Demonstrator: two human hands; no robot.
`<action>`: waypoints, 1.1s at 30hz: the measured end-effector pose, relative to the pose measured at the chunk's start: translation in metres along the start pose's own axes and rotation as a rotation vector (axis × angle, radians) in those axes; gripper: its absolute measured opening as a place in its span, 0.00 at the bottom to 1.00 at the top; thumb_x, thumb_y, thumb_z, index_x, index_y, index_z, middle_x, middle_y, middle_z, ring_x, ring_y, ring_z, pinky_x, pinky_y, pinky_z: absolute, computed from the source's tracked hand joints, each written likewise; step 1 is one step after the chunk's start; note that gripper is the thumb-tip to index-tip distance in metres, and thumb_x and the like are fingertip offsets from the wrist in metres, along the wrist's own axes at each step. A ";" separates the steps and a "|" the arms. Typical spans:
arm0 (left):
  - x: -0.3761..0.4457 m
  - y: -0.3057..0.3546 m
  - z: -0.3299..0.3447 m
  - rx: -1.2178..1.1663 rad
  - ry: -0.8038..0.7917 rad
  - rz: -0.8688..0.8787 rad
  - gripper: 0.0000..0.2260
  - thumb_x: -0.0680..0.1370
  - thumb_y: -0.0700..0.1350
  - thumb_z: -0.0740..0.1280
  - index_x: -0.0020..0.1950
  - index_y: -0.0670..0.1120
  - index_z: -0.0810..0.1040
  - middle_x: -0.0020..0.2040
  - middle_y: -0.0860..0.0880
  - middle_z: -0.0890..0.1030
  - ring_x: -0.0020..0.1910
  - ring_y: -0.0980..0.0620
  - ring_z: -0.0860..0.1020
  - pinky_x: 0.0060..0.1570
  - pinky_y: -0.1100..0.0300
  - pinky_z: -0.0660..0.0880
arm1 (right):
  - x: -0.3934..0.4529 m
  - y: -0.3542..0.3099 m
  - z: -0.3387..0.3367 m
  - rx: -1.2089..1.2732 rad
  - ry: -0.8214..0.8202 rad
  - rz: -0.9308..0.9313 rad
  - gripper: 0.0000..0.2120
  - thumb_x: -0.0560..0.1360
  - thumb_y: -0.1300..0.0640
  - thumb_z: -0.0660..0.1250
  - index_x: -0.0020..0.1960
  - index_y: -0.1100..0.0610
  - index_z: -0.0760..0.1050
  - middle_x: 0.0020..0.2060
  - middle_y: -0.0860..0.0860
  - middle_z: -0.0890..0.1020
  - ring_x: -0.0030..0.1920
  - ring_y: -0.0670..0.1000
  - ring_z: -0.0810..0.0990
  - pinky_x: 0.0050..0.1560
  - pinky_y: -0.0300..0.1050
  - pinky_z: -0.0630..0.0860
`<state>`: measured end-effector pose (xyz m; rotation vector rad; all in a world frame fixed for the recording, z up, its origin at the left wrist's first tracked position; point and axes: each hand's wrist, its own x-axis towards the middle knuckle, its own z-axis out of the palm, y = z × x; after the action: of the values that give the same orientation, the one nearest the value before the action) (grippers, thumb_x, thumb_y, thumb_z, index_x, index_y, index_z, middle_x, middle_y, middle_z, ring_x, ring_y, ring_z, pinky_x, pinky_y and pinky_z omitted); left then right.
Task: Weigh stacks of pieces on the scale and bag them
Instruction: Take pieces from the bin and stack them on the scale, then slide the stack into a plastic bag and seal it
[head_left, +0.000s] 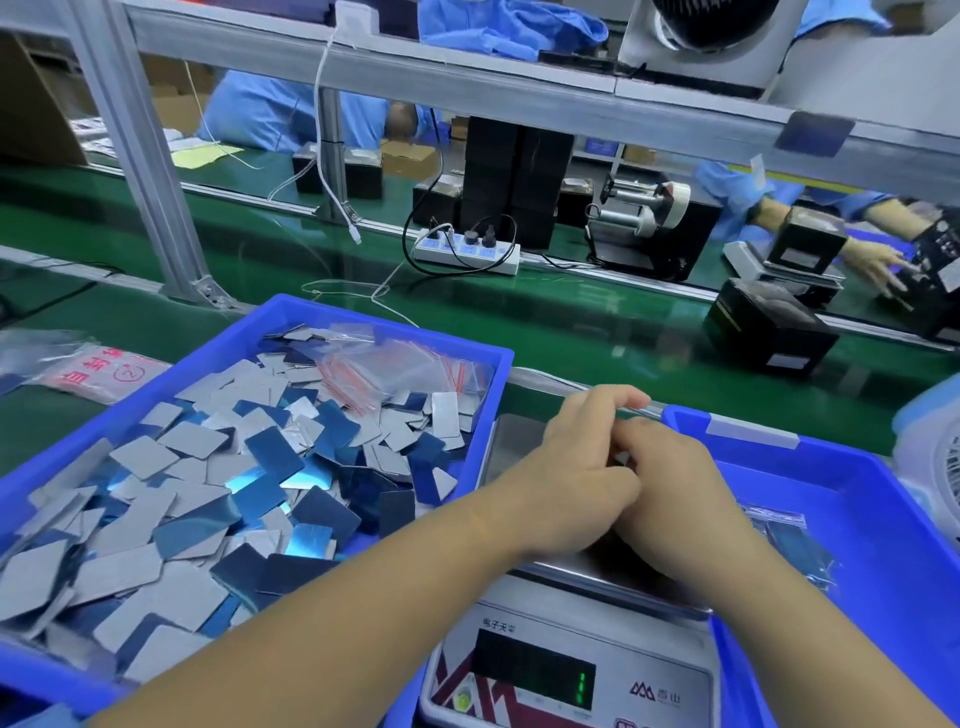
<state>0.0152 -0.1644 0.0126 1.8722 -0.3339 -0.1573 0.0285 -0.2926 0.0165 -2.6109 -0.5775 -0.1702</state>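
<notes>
Blue tray (498, 364) w/ pieces (218, 499) left of scale (566, 665).

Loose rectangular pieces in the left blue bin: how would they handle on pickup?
The pieces look thin and flat, so probably stiff and light. Their shiny blue faces suggest they are slippery. They overlap in the left bin, so one likely slides or drags neighbours along.

Scale (566, 660): front panel headed "电子天平", green display digit "1". Plastic bag (98, 371): red print, circled "2", remaining characters illegible.
</notes>
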 end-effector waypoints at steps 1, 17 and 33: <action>0.001 -0.001 0.000 -0.009 0.009 0.014 0.31 0.65 0.44 0.56 0.69 0.57 0.64 0.66 0.52 0.64 0.66 0.51 0.67 0.68 0.51 0.68 | 0.001 -0.001 0.000 0.012 0.015 0.005 0.15 0.64 0.62 0.64 0.34 0.41 0.68 0.32 0.39 0.75 0.42 0.33 0.74 0.34 0.30 0.69; 0.030 -0.068 -0.119 0.493 0.469 -0.323 0.12 0.77 0.38 0.60 0.53 0.52 0.78 0.55 0.50 0.80 0.46 0.50 0.76 0.44 0.60 0.71 | -0.001 0.010 -0.013 0.320 -0.214 0.270 0.10 0.69 0.53 0.74 0.42 0.37 0.80 0.35 0.38 0.83 0.34 0.40 0.80 0.41 0.43 0.76; 0.030 -0.088 -0.137 0.858 0.651 -0.518 0.16 0.73 0.39 0.64 0.55 0.57 0.80 0.51 0.49 0.82 0.57 0.42 0.74 0.59 0.47 0.63 | 0.006 0.024 -0.011 0.392 0.157 0.231 0.07 0.74 0.56 0.71 0.40 0.46 0.81 0.33 0.34 0.80 0.29 0.37 0.74 0.30 0.29 0.67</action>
<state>0.0946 -0.0236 -0.0243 2.6833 0.6415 0.3005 0.0436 -0.3152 0.0175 -2.2352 -0.2231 -0.1669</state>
